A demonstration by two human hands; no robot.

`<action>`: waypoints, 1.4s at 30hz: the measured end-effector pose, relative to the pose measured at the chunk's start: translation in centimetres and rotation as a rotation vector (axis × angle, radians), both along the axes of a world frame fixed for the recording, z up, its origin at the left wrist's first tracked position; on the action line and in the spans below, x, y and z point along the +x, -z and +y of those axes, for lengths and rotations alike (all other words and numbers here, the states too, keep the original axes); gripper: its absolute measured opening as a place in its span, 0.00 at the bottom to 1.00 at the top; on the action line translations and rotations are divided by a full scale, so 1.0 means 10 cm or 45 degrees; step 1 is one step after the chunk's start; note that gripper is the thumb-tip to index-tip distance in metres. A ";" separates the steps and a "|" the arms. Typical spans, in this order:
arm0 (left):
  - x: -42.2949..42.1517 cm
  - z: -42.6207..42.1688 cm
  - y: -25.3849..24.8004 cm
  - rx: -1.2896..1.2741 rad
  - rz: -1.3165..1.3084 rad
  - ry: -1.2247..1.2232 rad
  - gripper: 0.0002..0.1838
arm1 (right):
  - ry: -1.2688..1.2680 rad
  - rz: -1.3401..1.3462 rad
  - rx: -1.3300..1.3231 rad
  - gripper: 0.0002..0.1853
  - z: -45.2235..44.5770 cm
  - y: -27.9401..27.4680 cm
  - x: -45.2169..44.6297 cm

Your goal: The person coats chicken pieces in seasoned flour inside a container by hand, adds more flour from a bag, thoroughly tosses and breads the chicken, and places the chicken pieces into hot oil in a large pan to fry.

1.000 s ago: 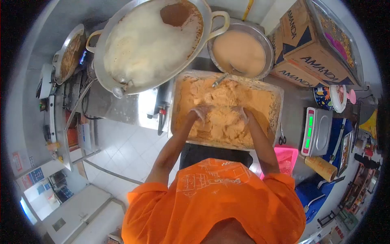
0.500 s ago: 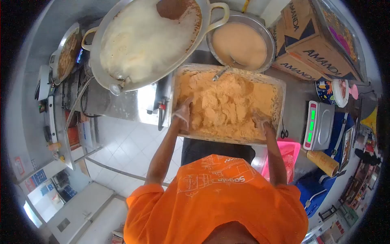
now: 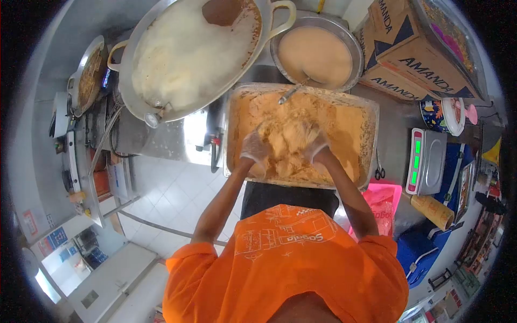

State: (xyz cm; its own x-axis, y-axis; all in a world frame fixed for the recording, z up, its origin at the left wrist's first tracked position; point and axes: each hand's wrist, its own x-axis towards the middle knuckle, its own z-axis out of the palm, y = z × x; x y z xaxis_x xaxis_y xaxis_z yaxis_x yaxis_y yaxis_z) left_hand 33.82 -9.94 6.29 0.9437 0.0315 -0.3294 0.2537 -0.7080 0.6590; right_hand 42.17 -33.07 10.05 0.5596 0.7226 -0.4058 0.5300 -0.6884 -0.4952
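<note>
A large rectangular tub [image 3: 371,137] holds orange-tan flour with a heap of flour-coated pieces [image 3: 288,134] in the middle. What lies under the coating I cannot make out. My left hand [image 3: 255,147], in a clear plastic glove, cups the left side of the heap. From the right, my right hand [image 3: 316,142], also gloved, grips the heap with its fingers curled in. The pieces between the hands are blurred by motion, and the fingertips are partly buried. A metal utensil handle [image 3: 293,92] sticks out over the tub's far edge from the bowl behind.
A big wok [image 3: 253,59] of foaming oil stands at the back left, a thermometer [image 3: 152,119] at its rim. Behind the tub is a metal bowl [image 3: 355,70] of pale orange liquid. Cardboard boxes [image 3: 425,70], a digital scale [image 3: 428,161], scissors [image 3: 380,171] and a pink basket [image 3: 397,194] stand rightward.
Both hands have moved inward from the tub's left and right sides, bringing flour-coated pieces together between them. The heap is now gathered and lifted in the middle.
</note>
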 end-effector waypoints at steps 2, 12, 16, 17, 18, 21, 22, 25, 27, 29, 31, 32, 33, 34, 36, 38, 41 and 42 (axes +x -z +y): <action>0.02 0.16 -0.06 0.375 0.166 0.028 0.31 | -0.255 -0.133 0.074 0.35 -0.34 0.21 -0.10; 1.04 0.70 1.14 -0.362 0.081 -0.081 0.23 | 0.729 0.405 -0.069 0.32 -0.58 1.05 1.46; 1.25 0.64 3.02 -1.455 0.425 -0.633 0.21 | 0.252 0.660 -0.337 0.32 0.09 1.01 1.49; 1.16 0.65 3.03 -1.102 0.254 -0.449 0.23 | 0.082 0.715 -0.425 0.32 0.21 0.97 1.46; 0.93 0.60 2.74 -0.743 0.093 -0.268 0.26 | -0.100 0.761 -0.494 0.32 0.35 0.84 1.43; 0.35 0.36 1.52 -0.364 -0.428 0.317 0.33 | -0.547 0.516 -0.571 0.32 0.64 0.29 0.96; 0.19 0.28 1.06 -0.011 -0.355 0.565 0.35 | -0.461 0.012 -0.311 0.29 0.61 0.16 0.56; -0.39 0.09 0.42 0.281 0.511 0.136 0.37 | -0.395 -0.574 0.130 0.24 0.45 0.01 -0.05; -0.62 -0.01 0.42 0.467 0.588 0.342 0.39 | -0.603 -0.368 -0.185 0.28 0.49 -0.41 0.02; -0.66 -0.06 0.44 0.644 0.443 0.415 0.39 | 0.061 0.527 -0.133 0.28 0.33 -0.10 0.31; -0.68 0.01 0.90 0.646 0.312 0.397 0.40 | 0.267 0.831 -0.312 0.32 0.05 0.60 0.76; -0.53 -0.02 0.61 0.491 0.336 0.255 0.40 | 0.286 0.766 -0.343 0.32 0.03 0.65 0.82; -0.36 -0.05 0.30 0.337 0.349 0.110 0.41 | 0.306 0.703 -0.376 0.33 0.01 0.70 0.89; -0.35 -0.08 0.42 0.187 0.162 0.019 0.41 | 0.344 0.696 -0.391 0.33 -0.07 0.75 0.90; -0.28 -0.17 0.58 -0.021 0.018 -0.103 0.41 | 0.451 0.755 -0.337 0.32 -0.20 0.93 0.77; -0.13 -0.28 0.64 -0.111 0.061 -0.167 0.42 | 0.548 0.841 -0.270 0.32 -0.26 1.11 0.61; 0.03 -0.18 0.79 -0.096 0.100 -0.105 0.43 | 0.568 0.781 -0.245 0.31 -0.19 1.10 0.55; 0.03 -0.13 0.81 -0.070 0.119 -0.051 0.44 | 0.515 0.673 -0.259 0.31 -0.22 1.02 0.51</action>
